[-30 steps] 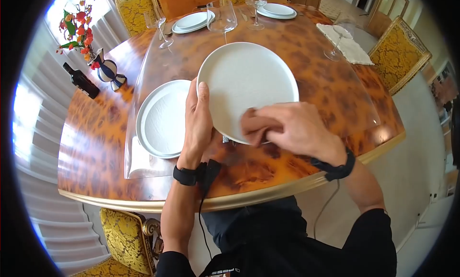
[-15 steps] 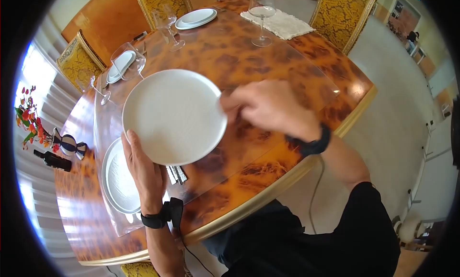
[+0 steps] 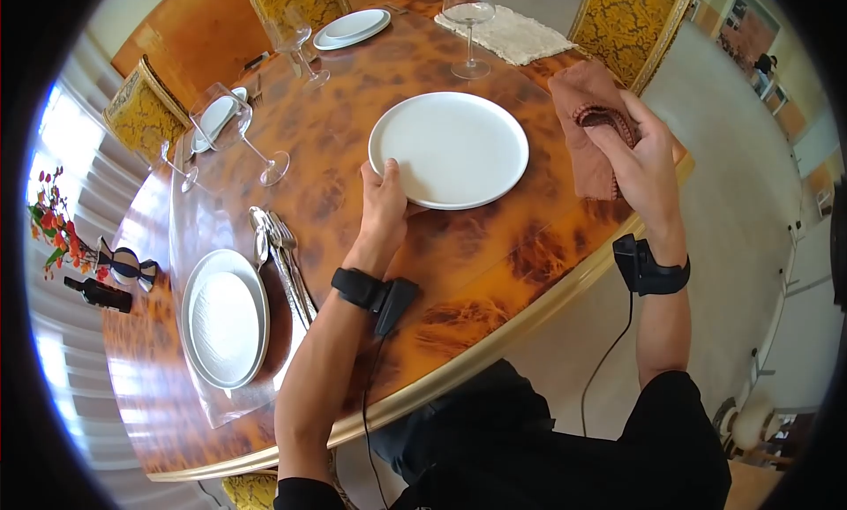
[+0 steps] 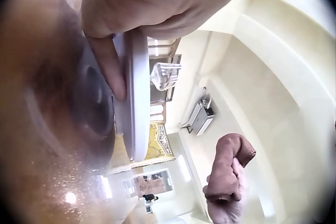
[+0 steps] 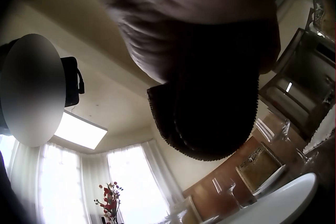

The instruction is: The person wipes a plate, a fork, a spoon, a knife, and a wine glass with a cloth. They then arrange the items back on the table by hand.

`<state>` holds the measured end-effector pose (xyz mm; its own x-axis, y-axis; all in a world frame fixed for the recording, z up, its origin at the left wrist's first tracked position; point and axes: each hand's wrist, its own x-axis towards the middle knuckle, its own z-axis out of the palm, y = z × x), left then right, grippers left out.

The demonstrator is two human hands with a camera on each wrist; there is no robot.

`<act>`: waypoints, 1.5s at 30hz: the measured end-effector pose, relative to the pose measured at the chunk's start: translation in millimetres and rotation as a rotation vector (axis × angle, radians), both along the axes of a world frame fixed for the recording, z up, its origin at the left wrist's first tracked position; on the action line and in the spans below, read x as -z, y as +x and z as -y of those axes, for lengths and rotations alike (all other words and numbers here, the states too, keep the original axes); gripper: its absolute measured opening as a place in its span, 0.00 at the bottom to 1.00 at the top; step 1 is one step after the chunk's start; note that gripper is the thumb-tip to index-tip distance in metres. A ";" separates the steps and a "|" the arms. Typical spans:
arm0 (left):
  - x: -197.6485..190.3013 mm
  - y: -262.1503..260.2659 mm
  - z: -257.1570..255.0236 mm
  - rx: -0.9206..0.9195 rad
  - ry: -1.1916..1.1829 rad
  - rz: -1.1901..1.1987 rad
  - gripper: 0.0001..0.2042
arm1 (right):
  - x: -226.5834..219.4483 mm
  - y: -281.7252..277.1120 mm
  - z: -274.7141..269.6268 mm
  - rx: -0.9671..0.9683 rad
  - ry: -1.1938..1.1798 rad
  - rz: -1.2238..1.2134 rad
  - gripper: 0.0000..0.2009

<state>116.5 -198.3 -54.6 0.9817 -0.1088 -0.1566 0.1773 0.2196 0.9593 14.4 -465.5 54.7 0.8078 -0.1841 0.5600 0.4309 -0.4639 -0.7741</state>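
My left hand (image 3: pixel 384 203) grips a large white plate (image 3: pixel 452 148) by its left edge, thumb over the rim. In the left wrist view the plate (image 4: pixel 138 103) appears edge-on, low over the tabletop, with a finger beneath it. Off to the plate's right, my right hand (image 3: pixel 651 170) holds a reddish-brown cloth napkin (image 3: pixel 589 161) with a stitched border, apart from the plate. The same napkin (image 5: pixel 215 113) is a dark shape below the palm in the right wrist view.
Stacked white plates (image 3: pixel 223 329) and silver cutlery (image 3: pixel 287 254) lie at left on the glossy brown table (image 3: pixel 494 281). Wine glasses (image 3: pixel 470 38) stand farther back, one beside a cream placemat (image 3: pixel 512 35). A dark bottle (image 3: pixel 99 294) and a flower vase (image 3: pixel 128 265) are far left.
The plate has moved right and lower toward the table, uncovering the stacked plates and cutlery. My right hand has taken the napkin away from the plate to the right. The head view has turned right.
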 end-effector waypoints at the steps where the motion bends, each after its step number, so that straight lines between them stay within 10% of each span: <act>1: 1.7 -0.9 1.4 -0.005 0.019 0.004 0.18 | 2.1 1.2 -1.1 -0.018 0.017 -0.001 0.14; 13: -6.8 -18.0 -29.2 0.101 0.736 0.023 0.24 | 4.5 8.8 -55.6 -0.186 0.058 -0.020 0.12; 16: 34.5 -10.0 -39.1 -0.093 0.917 0.446 0.31 | 4.9 9.6 -77.3 -0.279 0.053 -0.086 0.14; 20: -32.0 -73.4 -87.0 -0.053 0.824 0.642 0.25 | 2.2 9.2 -118.4 -0.317 -0.019 -0.103 0.16; 26: -83.4 -156.0 -222.7 -0.443 1.168 0.485 0.08 | 17.3 17.6 -163.0 -0.490 0.043 -0.145 0.18; 33: -52.8 -190.9 -215.8 -0.075 1.356 0.427 0.07 | 36.9 58.5 -260.6 -0.741 0.108 -0.258 0.13; 41: -65.5 -196.3 -301.3 -0.595 1.553 0.308 0.11 | 66.9 59.9 -261.2 -0.766 0.254 -0.365 0.15; 45: -53.8 -178.4 -359.4 -0.518 1.619 0.074 0.16 | 66.6 54.6 -258.1 -0.757 0.288 -0.405 0.16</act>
